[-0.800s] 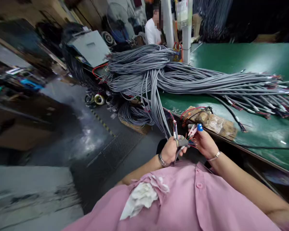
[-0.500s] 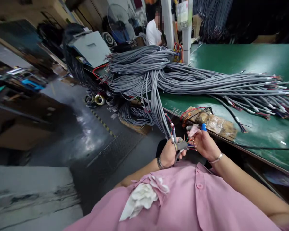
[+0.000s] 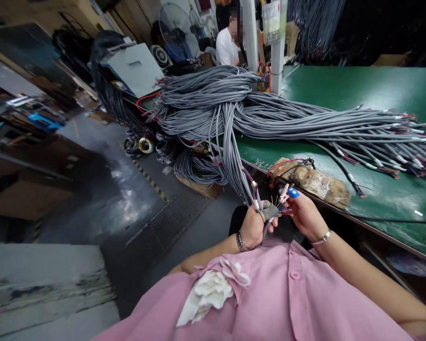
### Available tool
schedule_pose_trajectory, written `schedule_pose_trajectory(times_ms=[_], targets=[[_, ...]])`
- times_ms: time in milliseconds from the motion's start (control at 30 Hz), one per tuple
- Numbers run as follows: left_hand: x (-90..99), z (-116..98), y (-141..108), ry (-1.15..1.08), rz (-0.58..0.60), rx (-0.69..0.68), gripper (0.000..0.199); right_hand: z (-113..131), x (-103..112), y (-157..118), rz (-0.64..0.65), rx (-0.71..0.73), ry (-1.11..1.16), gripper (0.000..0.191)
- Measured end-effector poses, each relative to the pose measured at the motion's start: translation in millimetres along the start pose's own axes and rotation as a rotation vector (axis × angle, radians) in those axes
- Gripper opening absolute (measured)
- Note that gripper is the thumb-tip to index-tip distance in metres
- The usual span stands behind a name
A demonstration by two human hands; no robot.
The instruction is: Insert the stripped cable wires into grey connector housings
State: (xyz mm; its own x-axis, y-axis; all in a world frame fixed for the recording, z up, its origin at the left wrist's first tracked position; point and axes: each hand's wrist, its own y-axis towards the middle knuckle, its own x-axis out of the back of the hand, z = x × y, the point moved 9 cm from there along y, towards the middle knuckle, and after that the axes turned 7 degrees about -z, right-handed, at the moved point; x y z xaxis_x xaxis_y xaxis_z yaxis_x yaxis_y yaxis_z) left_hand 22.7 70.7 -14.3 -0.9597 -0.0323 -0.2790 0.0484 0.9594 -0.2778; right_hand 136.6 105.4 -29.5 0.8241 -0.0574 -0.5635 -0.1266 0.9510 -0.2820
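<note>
My left hand is wrapped round a grey cable just below its stripped end. A spray of thin coloured wires fans out of that end toward the right. More grey cables run down into the same hand from the pile. My right hand is curled at the wire tips, with blue tape round its thumb. A pale pink strip, perhaps a finger wrap, shows at its fingertips. Whatever it pinches is too small to make out.
A thick pile of grey cables lies across the green table, stripped ends to the right. On the table's near edge rests a taped wooden block. A person sits behind a white post. Coiled cables lie below, left.
My right thumb has tipped left toward the pink strip. The coloured wires are spread wider. My left hand keeps its hold on the grey cable, shifted slightly.
</note>
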Motion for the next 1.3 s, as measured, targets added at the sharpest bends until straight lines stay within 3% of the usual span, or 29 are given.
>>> schedule_pose_trajectory(times_ms=[367, 633, 833, 1067, 1300], targets=[[0.8, 5.2, 5.3, -0.018, 0.01, 0.032, 0.027, -13.7, -3.8, 9.4, 0.069, -0.076, 0.074, 0.046], [2.1, 6.6, 4.5, 0.058, -0.013, 0.034, 0.035, -12.3, 3.1, 14.0, -0.077, -0.078, 0.168, 0.039], [5.5, 4.3, -2.0, 0.053, -0.014, 0.01, 0.036, -14.5, -4.4, 5.3, 0.053, -0.134, 0.198, 0.048], [7.8, -0.5, -6.4, 0.007, -0.064, -0.031, 0.034, -3.5, -4.5, 2.0, 0.039, -0.064, 0.08, 0.026], [5.0, -0.2, -3.0, -0.003, -0.103, -0.048, 0.031, -2.4, -7.5, -1.6, 0.051, -0.036, 0.07, 0.032]])
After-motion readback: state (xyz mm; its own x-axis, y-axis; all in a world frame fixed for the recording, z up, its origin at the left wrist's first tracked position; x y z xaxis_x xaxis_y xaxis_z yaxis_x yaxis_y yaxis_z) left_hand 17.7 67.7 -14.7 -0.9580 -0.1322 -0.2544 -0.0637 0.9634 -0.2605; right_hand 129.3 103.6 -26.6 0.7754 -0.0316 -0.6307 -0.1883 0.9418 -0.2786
